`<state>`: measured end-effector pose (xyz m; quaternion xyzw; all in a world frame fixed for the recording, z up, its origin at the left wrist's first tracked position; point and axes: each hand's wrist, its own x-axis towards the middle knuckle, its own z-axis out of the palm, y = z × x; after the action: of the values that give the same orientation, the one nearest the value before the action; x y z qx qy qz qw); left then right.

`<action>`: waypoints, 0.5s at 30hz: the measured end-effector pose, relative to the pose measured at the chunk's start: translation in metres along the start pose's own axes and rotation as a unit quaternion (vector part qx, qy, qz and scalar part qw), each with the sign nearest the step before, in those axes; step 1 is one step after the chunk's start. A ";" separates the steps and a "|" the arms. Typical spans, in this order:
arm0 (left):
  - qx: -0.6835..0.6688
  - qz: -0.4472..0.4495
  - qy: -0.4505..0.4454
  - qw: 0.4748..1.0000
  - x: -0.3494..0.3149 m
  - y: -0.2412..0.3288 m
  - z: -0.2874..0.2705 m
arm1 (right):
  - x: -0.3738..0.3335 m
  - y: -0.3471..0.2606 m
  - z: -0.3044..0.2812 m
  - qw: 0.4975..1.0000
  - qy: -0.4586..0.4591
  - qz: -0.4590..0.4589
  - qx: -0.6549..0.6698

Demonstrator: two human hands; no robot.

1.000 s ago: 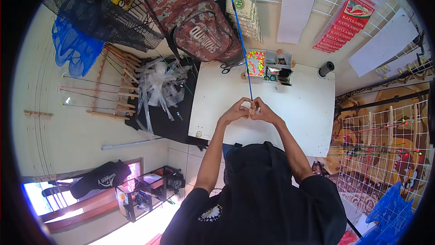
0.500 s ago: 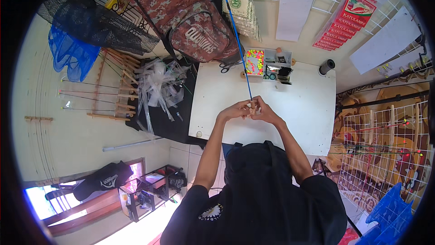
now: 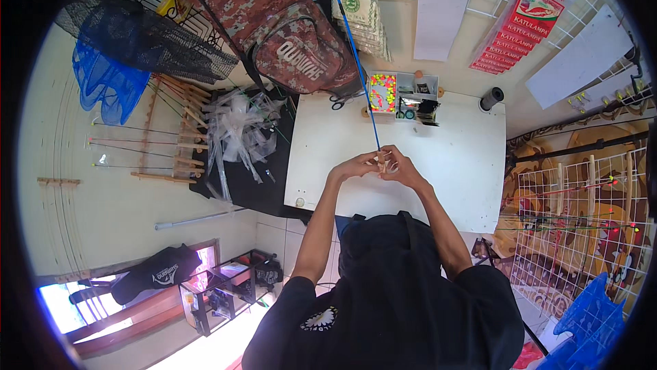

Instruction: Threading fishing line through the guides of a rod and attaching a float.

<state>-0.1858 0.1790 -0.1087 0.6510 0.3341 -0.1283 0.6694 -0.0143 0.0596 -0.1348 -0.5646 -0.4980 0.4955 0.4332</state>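
Note:
A thin blue fishing rod (image 3: 354, 52) slants up from my hands past the top edge of the view. Its lower end meets a small light-brown piece between my fingers, perhaps the handle. My left hand (image 3: 358, 165) is closed around this end from the left. From the right, my right hand (image 3: 402, 168) pinches at the same spot with bent fingers. Both hands are above the front part of the white table (image 3: 335, 130). Fine detail between the fingertips is too small to make out.
Beyond my hands stands a divided tray (image 3: 395, 117) with bright beads or floats and small packets. Scissors (image 3: 337, 103) lie near a camouflage bag (image 3: 294, 55). A black cylinder (image 3: 491, 99) stands at the far right corner. Clear plastic bags (image 3: 239, 130) pile up at left.
The fingers of my right hand have shifted slightly at the rod's lower end. The rod has barely moved, and the whole view has shifted a little.

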 end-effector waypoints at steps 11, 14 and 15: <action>0.014 0.076 0.013 0.997 0.003 -0.006 0.006 | -0.007 0.009 0.004 0.999 0.047 -0.013 -0.021; 0.010 0.104 0.031 0.994 0.005 -0.016 0.005 | -0.005 0.006 0.007 0.998 0.050 -0.022 -0.010; 0.017 0.113 0.024 0.993 0.006 -0.018 0.004 | -0.006 0.004 0.008 0.998 0.053 -0.022 -0.009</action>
<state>-0.1910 0.1741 -0.1268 0.6986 0.2718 -0.0418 0.6606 -0.0218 0.0535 -0.1389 -0.5832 -0.4906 0.4508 0.4647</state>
